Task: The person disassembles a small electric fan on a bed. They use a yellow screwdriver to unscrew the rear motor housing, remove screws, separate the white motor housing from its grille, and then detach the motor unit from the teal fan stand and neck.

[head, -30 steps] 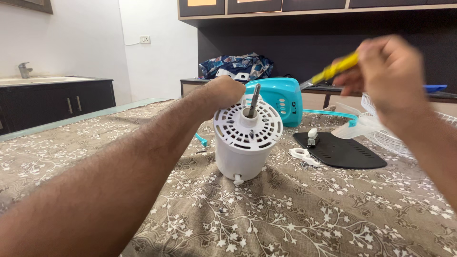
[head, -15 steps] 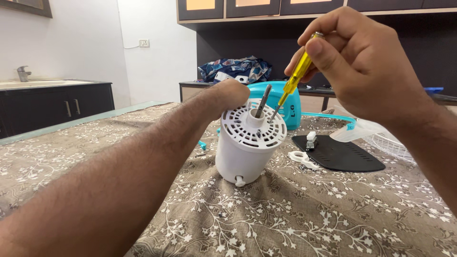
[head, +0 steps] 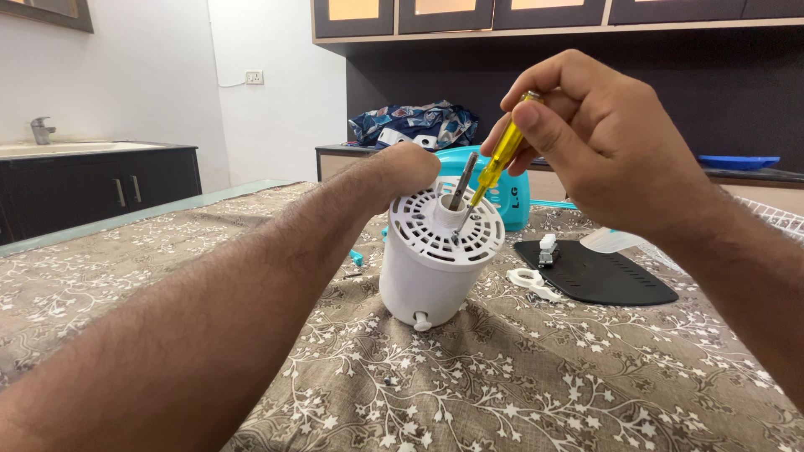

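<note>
A white fan motor housing (head: 431,268) with a slotted round top and a metal shaft (head: 462,182) stands on the patterned cloth. My left hand (head: 400,167) is curled around its far upper edge, steadying it. My right hand (head: 599,138) grips a yellow-handled screwdriver (head: 500,159) held at a slant; its tip touches the housing's slotted top just beside the shaft.
A turquoise fan body (head: 507,188) stands behind the housing. To the right lie a black base plate (head: 615,280) with a small white part (head: 548,247), a white ring piece (head: 529,279) and a white wire grille (head: 775,219). A sink counter (head: 92,172) is at far left.
My right hand brought the screwdriver in from the upper right and lowered its tip onto the housing's top. My left hand stayed on the housing.
</note>
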